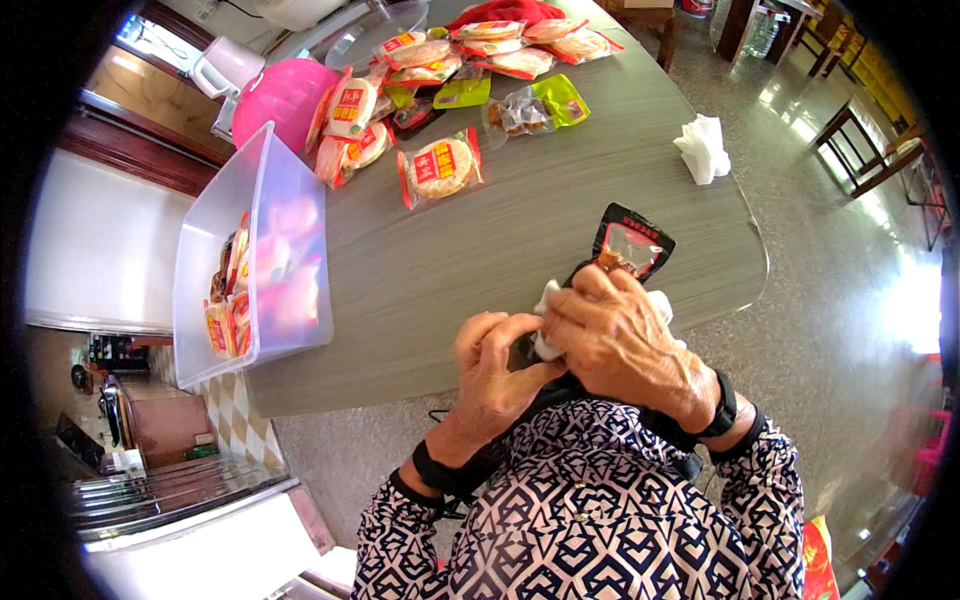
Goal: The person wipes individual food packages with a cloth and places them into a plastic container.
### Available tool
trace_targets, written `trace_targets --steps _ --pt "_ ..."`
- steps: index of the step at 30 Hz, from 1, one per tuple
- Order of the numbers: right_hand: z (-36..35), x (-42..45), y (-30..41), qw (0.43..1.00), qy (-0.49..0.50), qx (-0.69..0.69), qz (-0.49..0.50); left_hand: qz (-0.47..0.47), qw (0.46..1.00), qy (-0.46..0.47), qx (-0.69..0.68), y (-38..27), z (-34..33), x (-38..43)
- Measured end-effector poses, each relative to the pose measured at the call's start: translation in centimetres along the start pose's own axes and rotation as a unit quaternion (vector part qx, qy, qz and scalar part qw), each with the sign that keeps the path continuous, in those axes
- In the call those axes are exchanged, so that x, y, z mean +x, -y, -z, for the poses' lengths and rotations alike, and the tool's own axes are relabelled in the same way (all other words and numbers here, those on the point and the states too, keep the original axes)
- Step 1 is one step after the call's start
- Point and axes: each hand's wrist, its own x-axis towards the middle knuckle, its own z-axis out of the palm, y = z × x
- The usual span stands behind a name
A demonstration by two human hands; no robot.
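A crumpled white tissue [546, 346] is bunched between my two hands near the table's front edge. My right hand [619, 341] curls over it, and part of the tissue pokes out past the far side of that hand. The index finger and thumb of my left hand [495, 367] reach the tissue's left end and pinch at it. Just beyond my right knuckles lies a black food packet [634, 240] with a clear window and brown food inside. Its near end is hidden by my right hand, so whether my fingers grip it cannot be told.
A clear plastic bin [255, 330] with several packets stands at the table's left edge. Round wrapped crackers [441, 169], a green-ended packet [536, 105] and a pink mesh basket [281, 97] lie farther back. Another tissue [703, 148] sits near the right edge.
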Motion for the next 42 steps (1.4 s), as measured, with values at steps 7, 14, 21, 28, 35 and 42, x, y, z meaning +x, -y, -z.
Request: trace_targets --steps 7,14,21,28,35,42 --pt "0.8 -1.0 -2.4 0.982 -0.073 -0.059 -0.163 0.008 0.995 0.048 -0.092 0.7 -0.5 0.1" --pt "2.1 -3.2 -7.0 0.976 -0.079 -0.071 -0.193 0.008 0.992 0.042 -0.119 0.7 -0.6 0.4" --pt "3.6 -3.5 -4.9 0.963 -0.171 -0.104 -0.178 0.002 0.996 0.053 -0.070 0.3 -0.4 0.4" --pt "0.6 -3.0 0.1 0.998 -0.037 -0.041 -0.043 -0.001 0.996 0.058 -0.065 0.0 -0.5 0.6" --pt "1.8 -1.2 -2.7 0.987 0.020 -0.077 -0.137 0.003 0.993 0.066 -0.098 0.3 -0.3 0.8" --pt "1.5 -5.2 -7.7 0.956 -0.097 -0.097 -0.259 0.056 0.975 0.015 -0.214 0.0 -0.7 0.5"
